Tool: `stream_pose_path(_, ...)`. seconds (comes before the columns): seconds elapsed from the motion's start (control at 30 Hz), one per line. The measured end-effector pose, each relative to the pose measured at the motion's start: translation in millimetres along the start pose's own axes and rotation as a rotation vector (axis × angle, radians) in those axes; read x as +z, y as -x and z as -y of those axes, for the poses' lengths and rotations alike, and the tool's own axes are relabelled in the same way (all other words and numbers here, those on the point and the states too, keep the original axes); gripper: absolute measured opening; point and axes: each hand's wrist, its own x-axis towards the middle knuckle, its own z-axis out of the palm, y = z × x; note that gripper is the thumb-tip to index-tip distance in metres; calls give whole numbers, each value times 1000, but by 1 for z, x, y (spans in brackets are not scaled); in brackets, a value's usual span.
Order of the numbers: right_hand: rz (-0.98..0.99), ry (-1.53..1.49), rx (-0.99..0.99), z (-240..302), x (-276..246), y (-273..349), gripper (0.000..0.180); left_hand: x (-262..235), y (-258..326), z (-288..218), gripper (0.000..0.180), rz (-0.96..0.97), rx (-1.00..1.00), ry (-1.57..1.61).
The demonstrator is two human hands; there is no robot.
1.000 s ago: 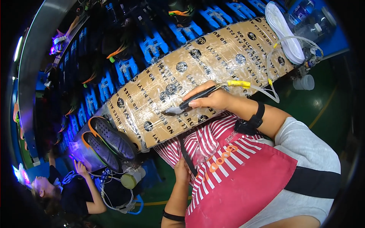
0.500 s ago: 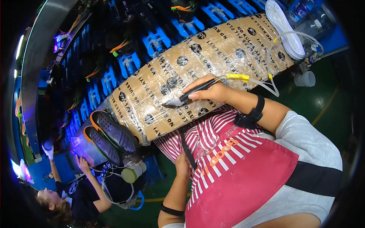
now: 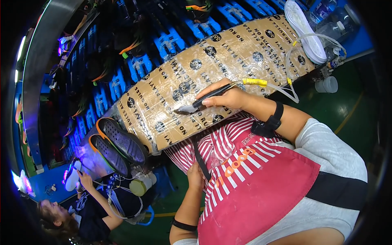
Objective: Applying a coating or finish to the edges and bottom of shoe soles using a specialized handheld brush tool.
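My right hand (image 3: pixel 226 96) is closed around a tube-fed brush (image 3: pixel 214 97) with a black handle. Its greyish tip (image 3: pixel 185 109) points left, at or just above the cardboard-covered bench top (image 3: pixel 163 122); contact is unclear. From the handle's rear runs a clear tube with yellow tape (image 3: pixel 255 82). My left hand (image 3: pixel 196 177) hangs low against the red striped apron (image 3: pixel 261 183), beside a dark strap; its fingers are partly hidden. At the bench's left end stands a pair of dark shoe uppers with orange edging (image 3: pixel 122 141).
White soles (image 3: pixel 304 30) lie at the right end near plastic bottles (image 3: pixel 330 28). Beyond the bench runs a blue rack conveyor (image 3: pixel 169 43) carrying shoes. A co-worker (image 3: pixel 90 204) at lower left handles a shoe (image 3: pixel 72 176). A pale green-lidded pot (image 3: pixel 141 185) stands nearby.
The co-worker's hands have come together at a shoe. Shoes on the conveyor have shifted slightly. My hands and the brush stay almost where they were.
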Motion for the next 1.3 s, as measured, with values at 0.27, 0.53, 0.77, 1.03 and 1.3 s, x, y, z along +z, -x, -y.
stream_pose_path(0.27, 1, 18, -16, 0, 1, 0, 25, -1, -2, 3, 28, 10, -20, 81)
stream_pose_path(0.53, -9, 4, 20, 1, 2, 1, 25, 7, 8, -7, 28, 1, -18, 99)
stream_pose_path(0.77, -15, 88, -51, -3, 0, -1, 25, -2, -4, 7, 25, 18, -26, 176)
stream_pose_path(1.03, -9, 66, -33, -3, 1, -1, 25, -5, -6, 10, 25, 57, -1, 167)
stream_pose_path(1.3, -13, 88, -71, -9, -1, -2, 25, -2, -4, 6, 24, 52, -4, 179)
